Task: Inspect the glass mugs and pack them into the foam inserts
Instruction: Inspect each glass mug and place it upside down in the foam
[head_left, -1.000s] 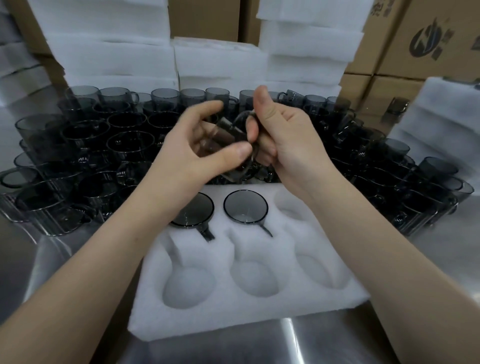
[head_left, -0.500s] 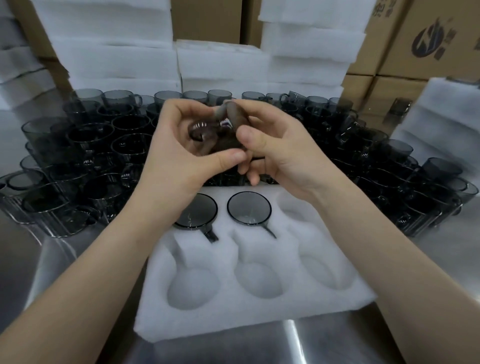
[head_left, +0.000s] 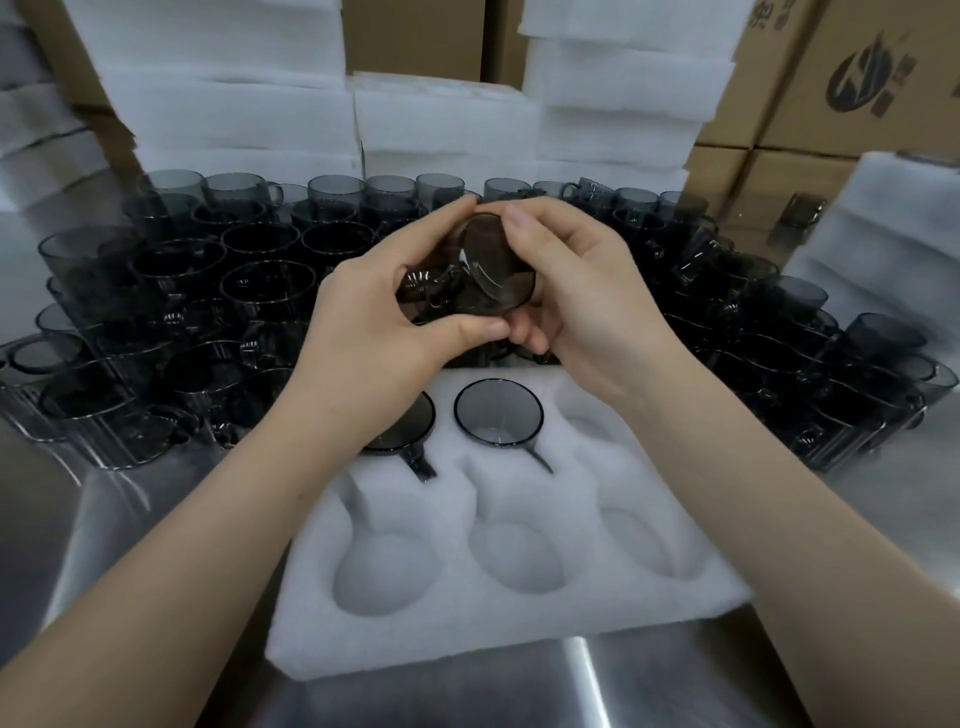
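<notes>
Inspection stage of mug packing, head view. Above the far edge of the foam insert (head_left: 519, 613), which lies on the steel desk (head_left: 675, 686), the left hand (head_left: 374, 319) and right hand (head_left: 587, 296) share one held mug (head_left: 488, 270). It is tipped on its side with a round end toward the camera. The grip of each hand is closed round it, thumbs and curled fingers pinching its wall from opposite sides. The insert has six cavities in two rows of three. Two packed mugs (head_left: 497, 411) sit mouth-up in the far-left and far-middle cavities, handles in their slots, the left one partly hidden by the left wrist. The far-right cavity and all three near cavities are empty. Judged from this, packing of this insert is about one third done, with the held mug probably the third and three more to follow. Beyond and to both sides of the insert stand the loose mugs (head_left: 260, 280), several dozen, too crowded to count exactly. Behind them rise three foam stacks (head_left: 447, 119), with more at the sides, and cardboard boxes (head_left: 831, 78).
</notes>
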